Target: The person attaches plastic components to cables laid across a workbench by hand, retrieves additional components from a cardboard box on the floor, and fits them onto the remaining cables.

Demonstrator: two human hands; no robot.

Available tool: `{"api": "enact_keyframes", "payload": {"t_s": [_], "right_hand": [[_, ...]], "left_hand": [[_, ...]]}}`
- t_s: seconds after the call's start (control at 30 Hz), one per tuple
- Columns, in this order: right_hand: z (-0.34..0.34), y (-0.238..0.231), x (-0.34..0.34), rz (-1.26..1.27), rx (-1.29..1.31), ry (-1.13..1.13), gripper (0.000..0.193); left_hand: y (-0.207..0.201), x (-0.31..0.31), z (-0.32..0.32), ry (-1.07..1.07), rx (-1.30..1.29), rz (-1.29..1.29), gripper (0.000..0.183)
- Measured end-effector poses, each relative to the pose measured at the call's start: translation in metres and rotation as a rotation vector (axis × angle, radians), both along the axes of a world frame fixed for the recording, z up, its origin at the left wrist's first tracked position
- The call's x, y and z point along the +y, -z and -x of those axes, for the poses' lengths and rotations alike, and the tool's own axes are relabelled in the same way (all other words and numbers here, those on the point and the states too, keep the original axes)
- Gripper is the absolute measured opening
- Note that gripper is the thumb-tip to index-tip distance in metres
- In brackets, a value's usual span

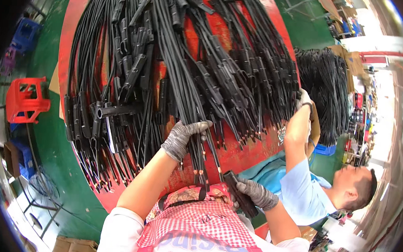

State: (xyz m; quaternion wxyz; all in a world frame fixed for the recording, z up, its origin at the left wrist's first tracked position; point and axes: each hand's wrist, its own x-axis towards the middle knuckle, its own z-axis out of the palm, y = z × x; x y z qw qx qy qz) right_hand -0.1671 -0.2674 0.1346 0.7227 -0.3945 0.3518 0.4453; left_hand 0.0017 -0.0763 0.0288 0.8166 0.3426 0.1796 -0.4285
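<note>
My left hand, in a grey knit glove, closes round a bunch of black cables near their ends. Several stripped, copper-coloured tips hang below it toward my apron. A short black tube is gripped in my right hand, also gloved. One cable end reaches close to the tube's upper mouth; whether it goes inside, I cannot tell. Many more black cables with black plastic sleeves cover the red table. A loose black tube lies across them on the left.
At my right a co-worker in a light blue shirt has a gloved hand at the table's edge. Beyond hangs another mass of black cables. A red plastic stool stands on the green floor at left, with blue crates farther off.
</note>
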Motion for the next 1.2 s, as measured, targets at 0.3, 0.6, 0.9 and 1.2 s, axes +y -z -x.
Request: {"api": "enact_keyframes", "payload": {"t_s": [0.3, 0.6, 0.9, 1.2], "right_hand": [[0.034, -0.007, 0.01, -0.036, -0.052, 0.133, 0.042], [0.033, 0.014, 0.05, 0.185, -0.137, 0.113, 0.039], [0.002, 0.042, 0.064, 0.35, -0.215, 0.242, 0.028], [-0.115, 0.098, 0.089, 0.443, -0.41, 0.117, 0.031]], "left_hand": [[-0.009, -0.006, 0.001, 0.041, -0.073, -0.071, 0.021], [-0.006, -0.007, 0.004, 0.029, -0.109, -0.196, 0.019], [-0.011, 0.003, 0.003, 0.038, -0.018, -0.218, 0.02], [-0.004, 0.062, 0.009, -0.021, -0.068, -0.281, 0.03]]}}
